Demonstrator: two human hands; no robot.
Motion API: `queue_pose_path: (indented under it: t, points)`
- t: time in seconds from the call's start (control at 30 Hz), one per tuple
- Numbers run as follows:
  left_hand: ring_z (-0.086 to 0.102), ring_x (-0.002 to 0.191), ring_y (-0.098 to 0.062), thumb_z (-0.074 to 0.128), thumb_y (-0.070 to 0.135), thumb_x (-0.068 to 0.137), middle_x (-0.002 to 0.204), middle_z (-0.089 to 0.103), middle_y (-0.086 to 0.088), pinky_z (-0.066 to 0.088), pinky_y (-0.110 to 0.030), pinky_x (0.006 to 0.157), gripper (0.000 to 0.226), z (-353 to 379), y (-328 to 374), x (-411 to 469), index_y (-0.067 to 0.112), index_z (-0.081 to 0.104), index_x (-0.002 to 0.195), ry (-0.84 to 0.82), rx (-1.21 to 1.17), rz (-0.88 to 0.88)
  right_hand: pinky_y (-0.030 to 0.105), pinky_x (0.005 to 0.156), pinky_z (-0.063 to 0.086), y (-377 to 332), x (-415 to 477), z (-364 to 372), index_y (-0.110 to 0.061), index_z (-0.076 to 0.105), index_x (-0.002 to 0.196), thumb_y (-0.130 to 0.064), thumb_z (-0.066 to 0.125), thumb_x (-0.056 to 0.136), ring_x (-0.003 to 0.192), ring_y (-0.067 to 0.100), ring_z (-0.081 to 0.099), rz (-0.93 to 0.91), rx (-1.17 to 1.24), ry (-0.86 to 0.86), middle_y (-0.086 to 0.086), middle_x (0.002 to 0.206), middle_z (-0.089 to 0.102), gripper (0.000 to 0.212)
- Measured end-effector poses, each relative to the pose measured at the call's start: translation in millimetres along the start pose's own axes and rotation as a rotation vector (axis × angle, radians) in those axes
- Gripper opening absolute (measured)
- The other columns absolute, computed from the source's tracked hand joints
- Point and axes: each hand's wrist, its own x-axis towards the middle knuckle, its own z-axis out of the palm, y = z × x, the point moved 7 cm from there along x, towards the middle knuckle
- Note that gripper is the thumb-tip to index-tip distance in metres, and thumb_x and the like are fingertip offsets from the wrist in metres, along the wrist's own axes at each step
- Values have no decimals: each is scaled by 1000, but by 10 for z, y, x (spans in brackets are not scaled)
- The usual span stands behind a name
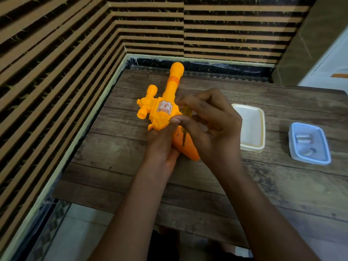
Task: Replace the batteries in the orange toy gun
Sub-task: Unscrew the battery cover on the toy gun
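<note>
orange toy gun (162,113) sits over the left half of the wooden table (207,185), near the corner of the striped wall (56,53). its barrel points away from the person toward the back wall and its handle comes toward the person. a small scope-like part sticks out on its left side, and there is a sticker on the body. cannot tell if the gun lies on the table or is lifted a bit.

left hand (162,146) grips the gun where the body meets the handle, with the fingers curled under it and the thumb on top at the body's edge.

right hand (212,125) is closed round a screwdriver (184,137). its fingers pinch the see-through yellow handle, and the metal shaft runs down to the gun's handle, tip touching the orange plastic. the screwdriver is tilted slightly, close to upright in the view.

right of the hands, just beside the right hand, a white plastic box (262,127) lies on the table, open top, looks pale inside. further right and apart from it is a blue-rimmed box (291,144), also on the table. it holds what look like batteries (303,139), silver and lying flat, plus a small dark bit too small to make out.

both forearms are bare, coming in from the bottom edge.
</note>
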Motion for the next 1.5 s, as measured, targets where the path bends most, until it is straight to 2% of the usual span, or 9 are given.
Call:
queue_pose_path:
  t: [0.1,0.23,0.47,0.6,0.73,0.97,1.1,1.27,1.5]
  points:
    - [70,123,-33,70,15,98,133,72,-12,57,-63,96,45,-9,-2,-1,19,61,142,0,-6,0,24,81,51,19,13,-10,0,78,110,-6,76,91,94,11,67,21,31,-8,7,101,71,20]
    - [72,119,-30,68,13,98,129,75,-10,58,-61,96,40,-8,20,-15,20,64,138,23,-30,-8,41,95,57,28,15,-36,3,76,114,5,67,96,112,17,72,57,112,-48,11,114,76,21]
    - [73,116,-32,65,8,99,124,76,-14,64,-47,81,29,-16,19,-28,19,70,125,12,-4,-36,43,75,58,61,-4,-37,-5,76,117,0,78,88,97,13,69,71,71,1,8,102,69,29]
    - [71,120,-32,67,12,99,128,75,-12,58,-60,98,39,-40,8,-5,18,65,137,11,-3,-28,35,84,60,49,-12,-40,-4,74,121,3,72,92,106,15,72,75,86,-18,7,113,76,30]
    - [71,121,-34,70,14,97,129,74,-16,59,-61,95,41,-55,14,10,16,64,137,14,18,-28,22,76,54,31,1,-27,-4,77,113,-6,81,88,96,11,68,68,35,-25,8,104,70,25]
    - [68,126,-34,69,13,98,133,72,-14,52,-65,104,45,-57,-5,51,16,61,142,8,-9,-7,44,86,59,58,2,-60,-1,72,124,0,70,94,105,19,71,47,83,-51,9,110,73,30]
    - [70,123,-33,70,13,97,130,73,-14,56,-63,99,44,-60,3,44,15,62,139,0,19,10,32,73,58,36,7,-60,-9,75,116,-9,80,89,91,18,69,36,40,-16,6,100,67,28]
    - [69,124,-34,71,12,96,133,72,-16,51,-67,104,50,-67,-6,63,12,59,144,5,4,8,44,86,59,80,5,-65,0,74,120,3,67,95,102,20,72,60,71,-43,10,106,76,26]
    - [70,122,-34,67,9,99,128,74,-16,55,-61,102,39,-68,-5,51,13,64,138,13,-1,6,45,70,54,95,14,-84,-4,76,117,-6,75,92,88,25,68,89,46,-11,14,93,66,25]
